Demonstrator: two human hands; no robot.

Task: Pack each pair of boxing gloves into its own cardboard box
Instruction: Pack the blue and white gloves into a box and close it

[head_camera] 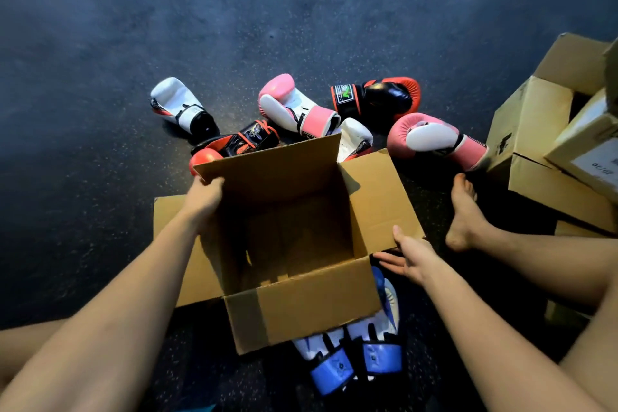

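An open, empty cardboard box (pixel 301 308) stands on the dark floor in front of me. My left hand (pixel 204 201) grips its left wall at the far corner. My right hand (pixel 408 254) holds the edge of the right flap, thumb on top. Two white-and-blue gloves (pixel 354 354) lie partly under the box's near side. Beyond the box lie two pink-and-white gloves (pixel 294 107) (pixel 438 140), two black-and-red gloves (pixel 378 97) (pixel 234 144), and two white gloves (pixel 180 105) (pixel 356 139), the second partly hidden by the far flap.
A stack of closed cardboard boxes (pixel 548 150) stands at the right edge. My bare foot (pixel 465 211) and leg rest on the floor between that stack and the open box. Dark speckled floor stretches away to the left and far side.
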